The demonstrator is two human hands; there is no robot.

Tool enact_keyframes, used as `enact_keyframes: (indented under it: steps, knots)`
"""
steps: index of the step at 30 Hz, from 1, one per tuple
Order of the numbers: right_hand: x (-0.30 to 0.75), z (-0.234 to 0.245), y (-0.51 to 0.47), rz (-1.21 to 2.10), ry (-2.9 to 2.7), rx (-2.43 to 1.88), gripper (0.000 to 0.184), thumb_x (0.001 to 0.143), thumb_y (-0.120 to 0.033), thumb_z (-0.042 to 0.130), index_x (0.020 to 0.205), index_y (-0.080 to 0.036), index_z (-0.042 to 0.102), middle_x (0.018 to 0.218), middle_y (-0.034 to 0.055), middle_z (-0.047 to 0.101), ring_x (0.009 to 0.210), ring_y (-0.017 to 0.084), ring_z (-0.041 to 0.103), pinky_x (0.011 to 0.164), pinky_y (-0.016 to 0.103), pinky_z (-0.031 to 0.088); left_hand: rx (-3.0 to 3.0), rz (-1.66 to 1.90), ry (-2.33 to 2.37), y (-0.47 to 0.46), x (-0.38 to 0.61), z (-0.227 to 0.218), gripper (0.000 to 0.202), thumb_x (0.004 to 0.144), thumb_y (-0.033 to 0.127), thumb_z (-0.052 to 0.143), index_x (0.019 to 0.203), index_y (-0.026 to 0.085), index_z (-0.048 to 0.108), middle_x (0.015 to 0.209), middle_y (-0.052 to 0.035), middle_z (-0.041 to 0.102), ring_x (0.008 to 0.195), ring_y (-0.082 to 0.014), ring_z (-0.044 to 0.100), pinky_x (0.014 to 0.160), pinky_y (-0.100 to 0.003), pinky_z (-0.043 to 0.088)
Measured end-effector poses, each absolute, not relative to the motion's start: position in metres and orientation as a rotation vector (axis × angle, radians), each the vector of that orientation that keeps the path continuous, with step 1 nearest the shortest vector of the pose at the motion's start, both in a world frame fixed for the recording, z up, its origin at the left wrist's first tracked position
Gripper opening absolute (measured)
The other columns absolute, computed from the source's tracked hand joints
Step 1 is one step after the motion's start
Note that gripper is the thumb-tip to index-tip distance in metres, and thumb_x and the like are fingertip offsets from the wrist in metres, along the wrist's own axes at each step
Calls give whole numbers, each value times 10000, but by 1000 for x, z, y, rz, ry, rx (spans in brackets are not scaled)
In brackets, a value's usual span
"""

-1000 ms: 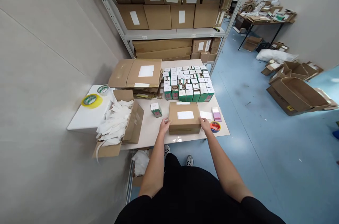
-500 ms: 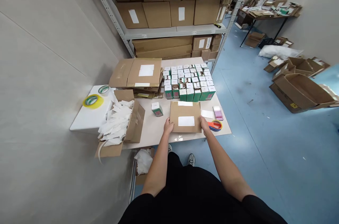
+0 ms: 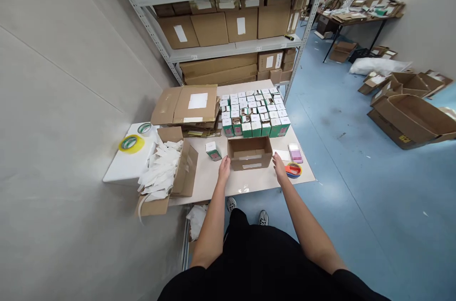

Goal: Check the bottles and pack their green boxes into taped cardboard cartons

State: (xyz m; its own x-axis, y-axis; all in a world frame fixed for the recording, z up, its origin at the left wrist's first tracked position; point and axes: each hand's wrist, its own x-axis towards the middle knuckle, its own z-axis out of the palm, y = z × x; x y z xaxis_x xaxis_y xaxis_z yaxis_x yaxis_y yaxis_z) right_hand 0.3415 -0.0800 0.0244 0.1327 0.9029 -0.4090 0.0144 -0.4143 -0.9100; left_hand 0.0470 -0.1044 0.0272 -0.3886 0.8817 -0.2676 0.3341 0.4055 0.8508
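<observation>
A cardboard box (image 3: pixel 250 162) stands on the table with its open top showing its inside; a white label is on its near side. My left hand (image 3: pixel 224 169) is at the box's left side, fingers straight; whether it touches the cardboard I cannot tell. To the right, my right hand (image 3: pixel 279 167) is open and a little apart from the box, close to the red-orange handle (image 3: pixel 292 169) lying on a tape roll. A small green and white carton (image 3: pixel 213 151) sits left of the box. Behind it are rows of similar cartons (image 3: pixel 256 129).
Flattened cardboard (image 3: pixel 178 104) is stacked at the back left. A carton of white paper strips (image 3: pixel 160 168) stands at the left, near a yellow tape roll (image 3: pixel 131 144). A loaded shelf rack (image 3: pixel 235 48) rises behind the table (image 3: pixel 203 178). Open boxes (image 3: pixel 413 120) lie on the floor at right.
The box was held by both hands with its labelled closed face up; now its open top shows. My right hand has come away from its side.
</observation>
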Motion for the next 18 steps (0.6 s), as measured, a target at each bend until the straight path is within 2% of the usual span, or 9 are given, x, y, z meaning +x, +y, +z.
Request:
enact_keyframes:
  steps: [3, 6, 9, 11, 13, 15, 18]
  knots:
    - [338, 34, -76, 1193, -1095, -1587, 791, 948, -686, 448, 1606, -247, 417, 1662, 79, 406, 1524, 269, 385, 1228, 413, 354, 1136, 1092, 1985, -99, 56, 40, 473, 1033, 433, 484, 1464, 254, 558, 1537, -84, 563, 1412, -230, 529, 1168, -340, 424]
    - [330, 45, -64, 1008, -1289, -1441, 696, 984, -632, 427, 1560, -246, 486, 1628, 82, 457, 1500, 264, 412, 1234, 426, 345, 1357, 1173, 1940, -80, 65, 59, 421, 1027, 362, 464, 1398, 236, 616, 1486, -90, 596, 1405, -233, 522, 1185, -351, 409]
    - [319, 48, -47, 1000, -1478, -1358, 620, 1011, -577, 386, 1512, -249, 547, 1579, 85, 521, 1493, 265, 427, 1245, 444, 325, 1534, 975, 1801, -55, 69, 74, 397, 1003, 321, 490, 1352, 225, 653, 1448, -104, 623, 1420, -258, 504, 1223, -399, 360]
    - [314, 44, -37, 1030, -1599, -1421, 614, 997, -553, 425, 1511, -242, 548, 1587, 94, 511, 1538, 281, 360, 1267, 472, 279, 1549, 746, 1822, -42, 68, 76, 383, 943, 332, 602, 1300, 221, 684, 1450, -117, 625, 1497, -302, 409, 1271, -452, 264]
    - [313, 34, -32, 1027, -1742, -1523, 662, 949, -542, 538, 1531, -226, 525, 1643, 110, 430, 1590, 308, 239, 1284, 500, 221, 1496, 540, 1919, -37, 64, 71, 446, 854, 368, 723, 1276, 225, 696, 1509, -126, 581, 1573, -356, 259, 1292, -510, 168]
    - [314, 23, -32, 993, -1879, -1642, 767, 873, -541, 671, 1548, -216, 505, 1693, 125, 334, 1613, 346, 132, 1291, 530, 157, 1450, 386, 1997, -38, 57, 62, 590, 771, 429, 804, 1314, 238, 678, 1593, -129, 495, 1605, -397, 130, 1291, -550, 112]
    - [323, 7, -40, 937, -1946, -1818, 884, 806, -604, 747, 1558, -219, 488, 1720, 134, 261, 1619, 370, 52, 1288, 565, 68, 1422, 266, 2000, -47, 45, 50, 796, 683, 562, 848, 1384, 252, 637, 1660, -138, 396, 1610, -420, 33, 1288, -561, 88]
